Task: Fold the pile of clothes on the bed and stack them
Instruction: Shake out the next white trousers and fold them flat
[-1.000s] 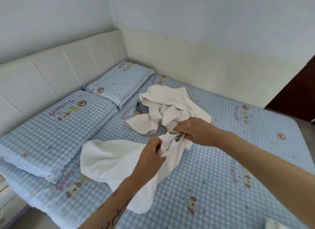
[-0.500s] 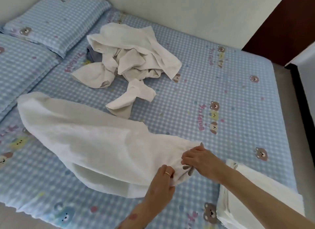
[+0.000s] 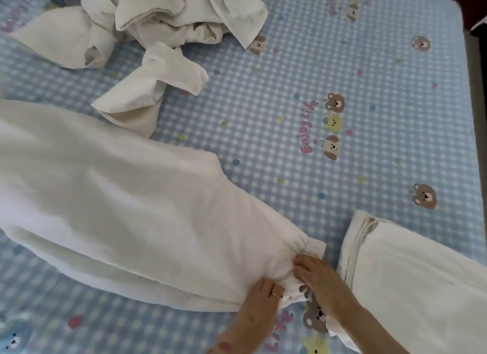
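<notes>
My left hand (image 3: 259, 299) and my right hand (image 3: 317, 277) both pinch the bunched near end of the white garment (image 3: 126, 195), fingers curled into the cloth; the garment lies flat on the bed (image 3: 342, 63), extending left from my hands; a folded white stack (image 3: 411, 274) sits just right of my right hand. Beyond the garment lies a small crumpled white piece (image 3: 155, 90); farther still, at the top edge, rests the unfolded pile of clothes (image 3: 163, 13).
</notes>
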{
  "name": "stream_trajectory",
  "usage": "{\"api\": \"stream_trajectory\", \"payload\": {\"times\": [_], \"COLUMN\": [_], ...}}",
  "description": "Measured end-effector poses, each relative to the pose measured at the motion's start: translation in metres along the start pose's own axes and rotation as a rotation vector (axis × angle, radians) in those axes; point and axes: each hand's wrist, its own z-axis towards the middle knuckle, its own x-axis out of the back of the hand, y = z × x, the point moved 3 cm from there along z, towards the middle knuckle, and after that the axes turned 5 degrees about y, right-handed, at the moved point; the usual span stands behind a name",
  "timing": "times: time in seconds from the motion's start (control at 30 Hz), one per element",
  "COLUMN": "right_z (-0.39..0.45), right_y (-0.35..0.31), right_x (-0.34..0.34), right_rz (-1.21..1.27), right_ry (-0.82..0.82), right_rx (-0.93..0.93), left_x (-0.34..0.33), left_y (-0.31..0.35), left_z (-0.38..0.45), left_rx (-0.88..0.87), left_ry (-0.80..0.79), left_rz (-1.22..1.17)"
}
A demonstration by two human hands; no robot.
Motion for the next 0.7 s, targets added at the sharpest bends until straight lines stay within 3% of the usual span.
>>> {"api": "stream_trajectory", "payload": {"times": [0.1,0.23,0.37,0.43,0.53,0.7], "right_z": [0.004,0.0,0.026,0.045,0.088,0.156], "right_y": [0.006,-0.004,-0.086,-0.142,-0.217,-0.317], "right_x": [-0.007,0.012,0.053,0.072,0.085,0.101], "right_rz": [-0.008,0.085,0.081,0.164,0.234,0.309], "right_ry": [-0.052,0.086,0.366,0.372,0.396,0.441], "right_rx": [0.017,-0.089,-0.064,-0.074,0.001,0.067], "left_x": [0.001,0.046,0.147,0.2,0.279,0.355], "left_y": [-0.002,-0.025,-0.117,-0.176,-0.259,-0.375], "left_z": [-0.013,-0.056,-0.121,-0.153,-0.182,-0.183], "left_rx": [0.016,0.075,0.526,0.855,1.116,1.176], "left_ry": [-0.032,0.176,0.686,0.858,0.977,0.964], "left_rz": [0.076,0.071,-0.046,-0.121,-0.14,-0.113]}}
